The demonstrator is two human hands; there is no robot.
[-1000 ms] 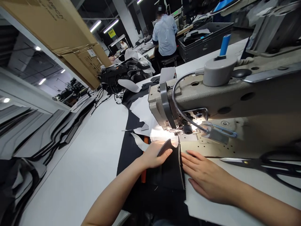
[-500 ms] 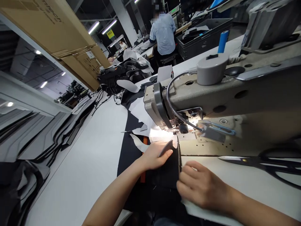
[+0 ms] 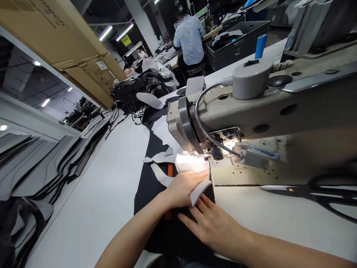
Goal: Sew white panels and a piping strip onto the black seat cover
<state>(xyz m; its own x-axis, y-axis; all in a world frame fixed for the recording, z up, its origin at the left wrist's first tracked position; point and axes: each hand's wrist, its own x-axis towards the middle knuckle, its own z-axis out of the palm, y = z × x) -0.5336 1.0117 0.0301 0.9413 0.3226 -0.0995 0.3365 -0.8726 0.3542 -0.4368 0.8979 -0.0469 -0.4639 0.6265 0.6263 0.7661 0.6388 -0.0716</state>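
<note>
My left hand [image 3: 182,189] is closed on a small curved grey fabric piece [image 3: 201,190], just in front of the sewing machine's [image 3: 223,108] needle area. White mesh fabric [image 3: 184,166] lies under the machine's lamp, partly beneath that hand. My right hand [image 3: 216,227] reaches in from the lower right, fingers stretched out over the black fabric [image 3: 146,190]. Its fingertips come up to the lower edge of the grey piece; whether they grip it I cannot tell. An orange strip [image 3: 170,170] shows beside my left hand, with a pale curved cut piece [image 3: 159,175] near it.
Large scissors [image 3: 301,191] lie on the table at right. Stacked grey cut panels [image 3: 41,160] fill the left side. Behind the machine are a heap of dark and grey pieces [image 3: 150,80], cardboard boxes [image 3: 64,37], a blue thread spool [image 3: 260,46] and a seated person [image 3: 189,39].
My right hand has moved left and opened from a loose fist, its fingers now at the grey piece. The grey piece has tilted to show its lighter face. The view has shifted slightly.
</note>
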